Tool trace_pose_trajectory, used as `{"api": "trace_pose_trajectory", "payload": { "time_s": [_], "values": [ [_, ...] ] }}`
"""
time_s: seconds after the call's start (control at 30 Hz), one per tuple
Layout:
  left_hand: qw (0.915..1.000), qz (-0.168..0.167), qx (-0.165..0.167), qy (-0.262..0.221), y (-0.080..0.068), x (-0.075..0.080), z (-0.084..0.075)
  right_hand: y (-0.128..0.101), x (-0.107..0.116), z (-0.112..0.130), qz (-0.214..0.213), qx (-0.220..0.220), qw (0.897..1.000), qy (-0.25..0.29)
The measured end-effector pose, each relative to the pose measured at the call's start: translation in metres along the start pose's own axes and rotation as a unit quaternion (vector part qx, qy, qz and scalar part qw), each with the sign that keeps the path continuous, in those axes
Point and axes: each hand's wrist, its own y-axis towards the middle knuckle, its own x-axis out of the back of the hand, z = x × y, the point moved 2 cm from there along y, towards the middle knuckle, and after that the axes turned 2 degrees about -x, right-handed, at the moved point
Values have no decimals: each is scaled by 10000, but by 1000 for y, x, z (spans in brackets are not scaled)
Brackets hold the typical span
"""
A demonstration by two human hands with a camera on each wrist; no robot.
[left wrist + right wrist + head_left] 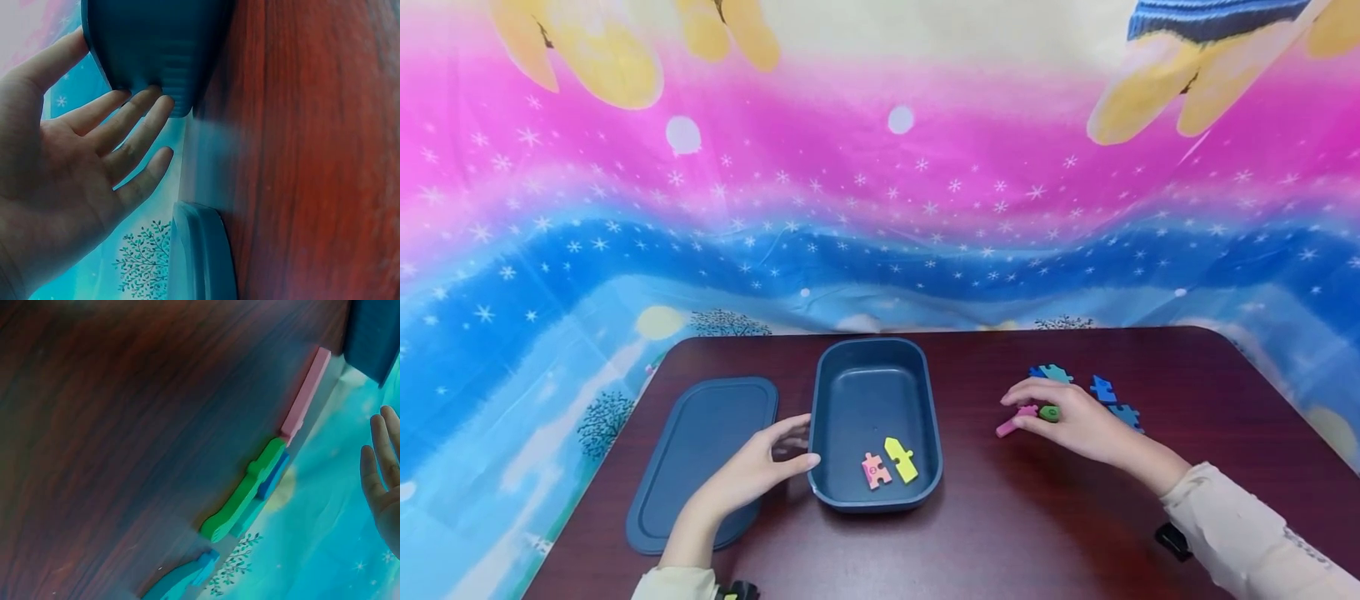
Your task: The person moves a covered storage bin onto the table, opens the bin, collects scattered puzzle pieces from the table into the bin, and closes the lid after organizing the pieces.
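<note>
A dark blue tray (820, 400) stands mid-table with a pink puzzle piece (875, 471) and a yellow one (901, 459) lying inside. My left hand (790, 442) is open, its straight fingers (134, 122) touching the tray's (162, 50) left outer wall. My right hand (1045, 404) hovers open over a pink piece (1013, 421) and a green piece (1049, 413) on the table. In the right wrist view both pieces, pink (306, 394) and green (244, 494), lie flat, and the fingers (381, 469) are straight and apart from them.
The tray's blue lid (700, 450) lies flat left of the tray, under my left forearm. Blue and teal pieces (1103, 388) are scattered behind my right hand. The dark wooden table (1000, 517) is backed by a pink and blue starry cloth (880, 208).
</note>
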Motion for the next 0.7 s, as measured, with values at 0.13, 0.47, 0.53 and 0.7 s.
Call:
{"api": "trace_pose_trajectory", "payload": {
  "time_s": [0.13,0.47,0.53,0.7],
  "values": [
    [10000,-27,24,36,0,0,0,-1,-1,-8,-23,66,10000,-39],
    [10000,-45,38,22,0,-1,1,-1,-2,-24,179,-86,9996,-194],
    [10000,-54,43,29,0,-1,0,-1,-2,-27,207,-130,9996,-169],
    [10000,-71,57,11,0,-1,-1,0,-2,-37,339,-285,9989,-150]
  ]
}}
